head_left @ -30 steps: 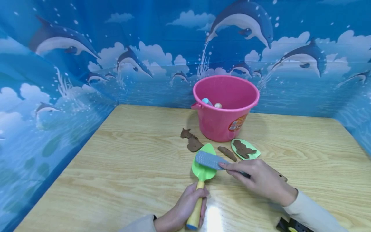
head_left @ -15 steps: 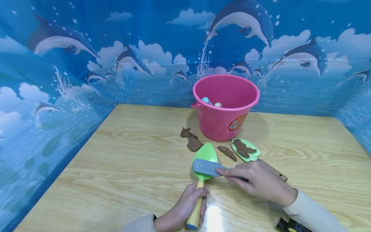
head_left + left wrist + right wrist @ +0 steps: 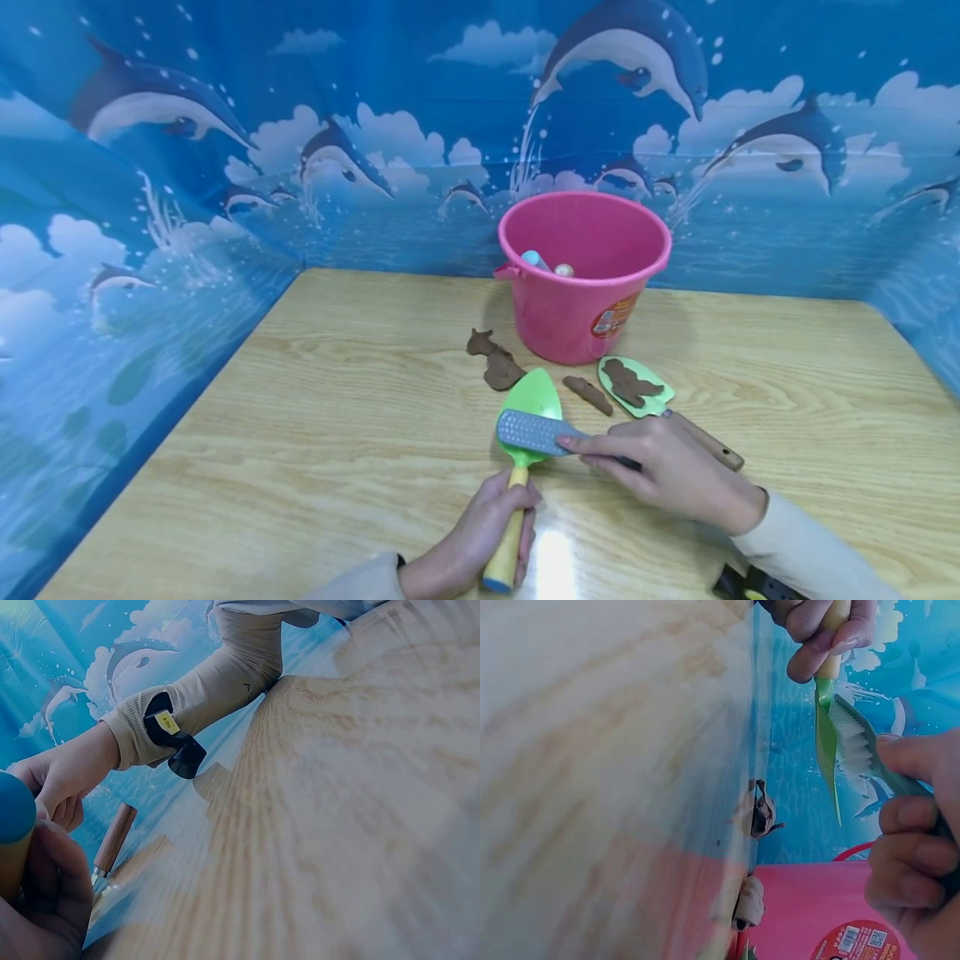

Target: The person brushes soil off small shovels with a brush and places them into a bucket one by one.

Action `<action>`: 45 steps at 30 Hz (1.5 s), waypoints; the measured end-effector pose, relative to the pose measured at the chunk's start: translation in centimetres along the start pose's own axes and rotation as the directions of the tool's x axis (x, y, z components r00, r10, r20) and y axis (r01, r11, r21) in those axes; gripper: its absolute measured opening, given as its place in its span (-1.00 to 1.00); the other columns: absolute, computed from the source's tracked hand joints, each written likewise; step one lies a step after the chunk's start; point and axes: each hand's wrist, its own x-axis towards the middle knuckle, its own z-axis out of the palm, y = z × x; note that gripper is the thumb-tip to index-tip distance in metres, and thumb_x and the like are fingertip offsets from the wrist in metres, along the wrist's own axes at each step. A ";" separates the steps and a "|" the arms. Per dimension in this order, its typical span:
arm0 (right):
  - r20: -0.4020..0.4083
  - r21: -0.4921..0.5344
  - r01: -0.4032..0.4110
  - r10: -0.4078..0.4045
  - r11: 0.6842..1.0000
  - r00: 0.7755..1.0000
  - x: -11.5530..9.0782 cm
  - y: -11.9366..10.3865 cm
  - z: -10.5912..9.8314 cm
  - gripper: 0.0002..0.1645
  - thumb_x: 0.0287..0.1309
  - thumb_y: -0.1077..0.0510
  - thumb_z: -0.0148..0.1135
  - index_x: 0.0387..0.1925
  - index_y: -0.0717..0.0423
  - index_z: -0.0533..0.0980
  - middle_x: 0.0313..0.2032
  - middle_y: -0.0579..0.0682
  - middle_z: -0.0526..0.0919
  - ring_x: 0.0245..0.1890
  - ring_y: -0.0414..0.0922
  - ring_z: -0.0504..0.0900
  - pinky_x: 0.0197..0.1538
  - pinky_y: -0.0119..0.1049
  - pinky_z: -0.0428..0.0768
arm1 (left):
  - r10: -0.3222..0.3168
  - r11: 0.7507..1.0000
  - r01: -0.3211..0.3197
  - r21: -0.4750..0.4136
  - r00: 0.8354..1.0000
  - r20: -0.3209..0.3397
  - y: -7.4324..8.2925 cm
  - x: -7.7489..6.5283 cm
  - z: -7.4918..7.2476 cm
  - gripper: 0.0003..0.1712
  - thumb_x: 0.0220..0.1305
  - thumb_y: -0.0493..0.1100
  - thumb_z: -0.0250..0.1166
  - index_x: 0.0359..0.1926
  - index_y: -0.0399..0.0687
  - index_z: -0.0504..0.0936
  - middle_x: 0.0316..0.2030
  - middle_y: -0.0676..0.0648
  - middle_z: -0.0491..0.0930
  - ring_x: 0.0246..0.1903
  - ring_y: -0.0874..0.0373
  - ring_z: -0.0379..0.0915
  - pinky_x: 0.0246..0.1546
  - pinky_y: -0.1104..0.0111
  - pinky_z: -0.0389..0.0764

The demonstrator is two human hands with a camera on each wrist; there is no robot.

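My left hand [image 3: 480,525] grips the yellow handle of a small trowel with a green blade [image 3: 538,393]; the blade is held up off the table. In my right hand [image 3: 667,467] is a grey-blue brush [image 3: 534,432], pinched by the handle with the index finger laid along its back. In the right wrist view the white bristles [image 3: 851,739] meet the face of the green blade. The left wrist view shows the blue end cap [image 3: 15,808] of the trowel handle in the left hand's fingers.
A pink bucket [image 3: 570,321] with a few items inside stands at the back. Before it lie flat brown clay-like pieces [image 3: 501,368] and a brown strip [image 3: 588,395]. Another trowel [image 3: 652,405], wooden-handled and pale green, bears a brown piece, right of the strip.
Over the last second the brush has moved down the green blade toward the trowel's handle. Between half a second ago and now it barely shifts. The left hand keeps its hold in place.
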 end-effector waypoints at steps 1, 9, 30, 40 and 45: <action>0.001 0.002 -0.014 0.014 1.000 1.000 0.0 0.0 0.0 -0.56 0.08 0.20 0.37 0.03 -0.18 0.63 -0.37 -0.32 0.66 -0.52 -0.55 0.39 -0.52 -0.70 0.35 | -0.001 1.000 0.001 0.000 1.000 0.001 0.0 0.0 0.0 -0.86 0.24 -0.18 0.05 -0.31 -0.18 0.33 -0.78 0.07 0.32 -0.88 0.27 0.25 -0.89 0.47 0.38; -0.006 0.030 -0.009 0.009 1.000 1.000 0.1 0.1 0.2 -0.55 0.10 0.22 0.35 0.06 -0.12 0.62 -0.33 -0.24 0.70 -0.51 -0.55 0.41 -0.50 -0.70 0.38 | -0.012 1.000 0.012 0.004 1.000 0.004 0.0 0.0 0.0 -0.86 0.25 -0.17 0.05 -0.29 -0.17 0.34 -0.78 0.07 0.32 -0.89 0.27 0.24 -0.88 0.47 0.39; -0.010 -0.023 -0.042 0.042 0.999 0.999 0.0 -0.2 0.2 -0.56 0.06 0.20 0.37 0.02 -0.19 0.63 -0.31 -0.29 0.70 -0.48 -0.55 0.45 -0.50 -0.67 0.41 | -0.009 1.000 0.009 0.012 1.000 0.026 0.0 0.1 -0.1 -0.86 0.26 -0.16 0.04 -0.29 -0.17 0.32 -0.76 0.06 0.33 -0.88 0.26 0.26 -0.88 0.47 0.41; 0.019 0.048 -0.007 0.006 0.999 1.000 0.1 -0.3 0.3 -0.53 0.07 0.24 0.36 0.05 -0.14 0.62 -0.20 -0.23 0.71 -0.37 -0.51 0.54 -0.41 -0.67 0.48 | -0.016 1.000 0.015 0.016 1.000 0.020 0.1 0.1 -0.1 -0.85 0.25 -0.16 0.05 -0.28 -0.18 0.33 -0.76 0.06 0.34 -0.88 0.26 0.27 -0.87 0.47 0.41; 0.000 0.005 -0.034 0.034 0.999 0.999 0.1 -0.3 0.4 -0.53 0.05 0.23 0.37 0.03 -0.18 0.63 -0.24 -0.28 0.70 -0.42 -0.52 0.49 -0.46 -0.67 0.43 | -0.010 1.000 0.010 0.018 1.000 0.014 0.0 0.0 -0.1 -0.86 0.26 -0.17 0.05 -0.28 -0.17 0.33 -0.76 0.05 0.34 -0.89 0.25 0.27 -0.88 0.46 0.41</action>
